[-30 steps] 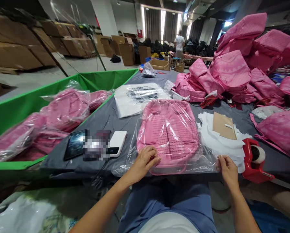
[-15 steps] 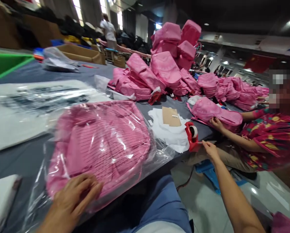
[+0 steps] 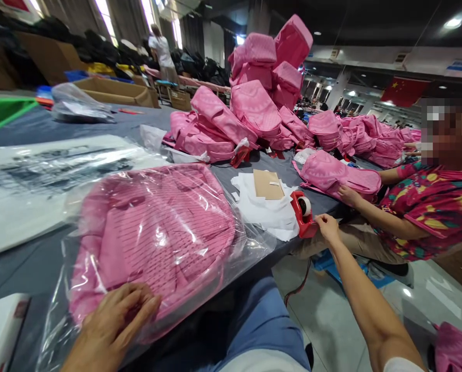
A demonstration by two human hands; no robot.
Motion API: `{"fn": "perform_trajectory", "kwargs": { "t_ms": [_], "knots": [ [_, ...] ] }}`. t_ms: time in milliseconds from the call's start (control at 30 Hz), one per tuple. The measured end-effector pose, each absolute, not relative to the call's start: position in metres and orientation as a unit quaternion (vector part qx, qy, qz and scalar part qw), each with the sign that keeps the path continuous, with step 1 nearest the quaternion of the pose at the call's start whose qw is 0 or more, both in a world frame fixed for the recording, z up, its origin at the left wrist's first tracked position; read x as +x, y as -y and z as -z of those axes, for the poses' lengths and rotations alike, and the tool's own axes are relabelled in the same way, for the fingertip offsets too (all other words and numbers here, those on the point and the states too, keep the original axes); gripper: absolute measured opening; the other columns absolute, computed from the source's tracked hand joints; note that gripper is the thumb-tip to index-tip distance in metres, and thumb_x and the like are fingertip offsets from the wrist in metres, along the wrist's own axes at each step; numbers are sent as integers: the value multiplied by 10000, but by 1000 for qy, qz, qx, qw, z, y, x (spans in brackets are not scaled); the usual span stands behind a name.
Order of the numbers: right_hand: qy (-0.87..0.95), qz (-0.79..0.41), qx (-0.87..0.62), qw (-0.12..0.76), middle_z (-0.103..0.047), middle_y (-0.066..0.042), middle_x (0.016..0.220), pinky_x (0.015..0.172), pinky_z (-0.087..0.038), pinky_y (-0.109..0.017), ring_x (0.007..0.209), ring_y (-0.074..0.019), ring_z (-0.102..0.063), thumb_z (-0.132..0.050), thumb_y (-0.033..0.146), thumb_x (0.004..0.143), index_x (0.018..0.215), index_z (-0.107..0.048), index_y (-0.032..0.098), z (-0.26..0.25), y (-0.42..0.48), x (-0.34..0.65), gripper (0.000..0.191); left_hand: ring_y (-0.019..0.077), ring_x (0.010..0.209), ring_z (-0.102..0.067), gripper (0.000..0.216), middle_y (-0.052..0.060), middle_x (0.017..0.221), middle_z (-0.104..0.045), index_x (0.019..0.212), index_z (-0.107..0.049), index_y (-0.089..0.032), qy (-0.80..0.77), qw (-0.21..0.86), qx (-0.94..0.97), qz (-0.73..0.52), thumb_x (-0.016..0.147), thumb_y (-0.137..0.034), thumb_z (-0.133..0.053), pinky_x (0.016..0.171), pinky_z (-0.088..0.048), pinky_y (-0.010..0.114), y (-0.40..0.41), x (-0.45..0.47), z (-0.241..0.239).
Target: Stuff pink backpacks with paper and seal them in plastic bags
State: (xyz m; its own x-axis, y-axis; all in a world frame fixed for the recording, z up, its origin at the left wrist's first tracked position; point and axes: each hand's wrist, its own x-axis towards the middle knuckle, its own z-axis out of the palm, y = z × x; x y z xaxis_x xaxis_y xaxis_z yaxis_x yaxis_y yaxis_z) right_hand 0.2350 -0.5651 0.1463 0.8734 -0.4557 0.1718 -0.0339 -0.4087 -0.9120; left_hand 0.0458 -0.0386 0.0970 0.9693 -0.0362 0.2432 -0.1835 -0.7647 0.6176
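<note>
1. A pink backpack (image 3: 153, 243) lies flat inside a clear plastic bag (image 3: 254, 248) on a gray table (image 3: 219, 178).
2. Left hand (image 3: 116, 323) rests on the bag at the backpack's near edge, fingers curled; grip unclear.
3. Right of the backpack, right hand (image 3: 327, 227), fingers pinched together, sits just beside a red tape dispenser (image 3: 302, 214); grip unclear.
4. Beyond the backpack, more pink backpacks (image 3: 215, 124) lie heaped.

From where I'm watching, a heap of pink backpacks (image 3: 254, 98) rises at twelve o'clock. At three o'clock, a co-worker (image 3: 435, 217) in a multicoloured patterned top has both hands on another pink backpack (image 3: 337, 175). A Chinese flag (image 3: 404, 91) hangs at two o'clock, an open cardboard box (image 3: 114, 94) sits at eleven, and a person in a white shirt (image 3: 160, 51) stands beyond it.
</note>
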Motion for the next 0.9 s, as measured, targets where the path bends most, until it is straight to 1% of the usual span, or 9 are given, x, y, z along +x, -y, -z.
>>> {"fn": "perform_trajectory", "kwargs": {
  "t_ms": [133,267,400,500,567,667,733,800,900],
  "knots": [
    [-151,188,-785,570,-563,22,631,522,-341,-239,587,-130,-445,-749,729,575,709,-537,221,-137,564,199,567,258,918,-683,467,37,903,-722,776,-732,-279,57,330,938,-86,919,-659,-502,775,-590,353,35,45,-96],
    [-123,126,-739,650,-293,107,543,421,-204,-188,473,-86,-222,-655,798,663,656,-313,265,-120,522,177,632,255,881,-662,476,-4,869,-703,734,-705,-309,47,345,934,-83,915,-687,-481,775,-573,390,43,45,-107],
    [-2,-17,-683,730,-225,109,583,386,-186,-179,464,-83,-124,-646,682,817,670,-297,265,-129,456,154,563,240,829,-627,530,24,839,-664,696,-658,-260,11,372,924,-90,914,-701,-460,768,-535,382,66,38,-132],
    [149,-149,-626,751,-219,113,554,361,-184,-193,429,-89,-119,-593,729,867,676,-313,269,-164,422,138,571,229,812,-592,512,42,817,-628,682,-605,-230,2,381,920,-91,945,-633,-430,764,-500,370,78,37,-143],
    [280,-196,-653,676,-300,92,544,406,-259,-214,442,-98,-238,-608,753,851,661,-377,259,-192,404,140,578,225,843,-578,456,44,838,-623,683,-577,-222,-7,388,917,-95,962,-556,-443,789,-476,370,80,39,-144],
    [477,-206,-724,454,-480,33,637,540,-344,-246,566,-122,-413,-583,625,943,710,-523,222,-223,367,153,469,220,873,-564,378,42,870,-619,682,-546,-211,-25,400,910,-105,966,-454,-486,814,-449,374,80,40,-140],
    [573,-177,-743,299,-568,14,711,578,-325,-251,618,-124,-467,-544,469,1009,789,-582,207,-231,338,162,344,220,882,-558,333,38,881,-611,697,-540,-207,-28,405,907,-110,961,-407,-511,827,-437,381,81,40,-137],
    [622,-122,-758,153,-634,-6,770,574,-276,-267,656,-134,-527,-569,337,1010,836,-605,201,-230,311,168,223,223,897,-553,304,36,892,-609,711,-540,-205,-25,406,906,-113,958,-383,-530,834,-429,387,82,40,-136],
    [590,-64,-805,-10,-705,-40,846,566,-222,-290,743,-173,-621,-670,292,955,870,-634,207,-225,282,177,126,224,906,-548,301,35,903,-614,722,-541,-207,-16,404,907,-115,969,-378,-525,834,-426,390,83,40,-135]
  ]
}}
